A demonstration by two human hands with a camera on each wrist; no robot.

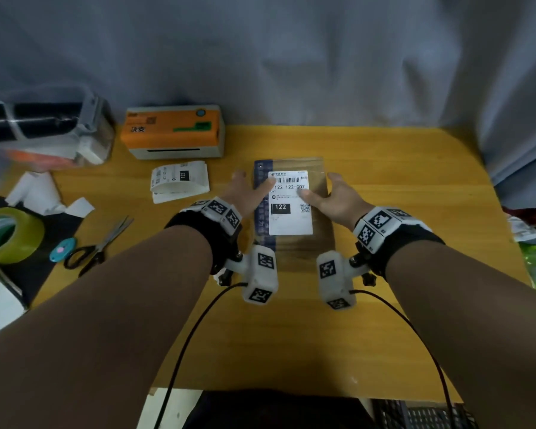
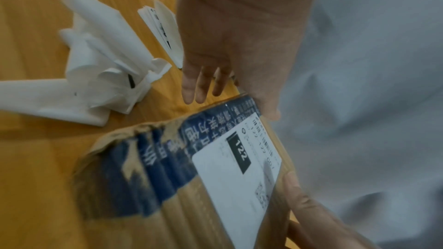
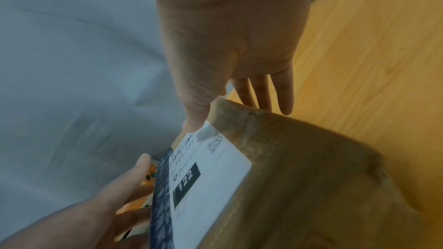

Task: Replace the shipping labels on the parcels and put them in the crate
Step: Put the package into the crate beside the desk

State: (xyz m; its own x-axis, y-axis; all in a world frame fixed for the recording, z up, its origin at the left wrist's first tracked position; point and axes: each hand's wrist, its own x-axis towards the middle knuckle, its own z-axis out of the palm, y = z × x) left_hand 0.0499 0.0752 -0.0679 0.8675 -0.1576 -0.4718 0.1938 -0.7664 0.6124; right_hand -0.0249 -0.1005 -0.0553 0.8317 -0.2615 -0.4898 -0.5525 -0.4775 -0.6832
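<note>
A brown cardboard parcel with a blue printed strip down its left side lies flat on the yellow table. A white shipping label reading 122-122-C07 is on its top. My left hand is at the parcel's left edge, thumb pressing the label's upper left. My right hand is at the right edge, thumb on the label's right side. In the left wrist view the left hand has straight fingers beside the parcel. The right wrist view shows the right hand likewise on the parcel.
An orange label printer stands at the back, with a stack of printed labels in front of it. Crumpled backing paper, scissors and a green tape roll lie left. A dark crate sits below the table's near edge.
</note>
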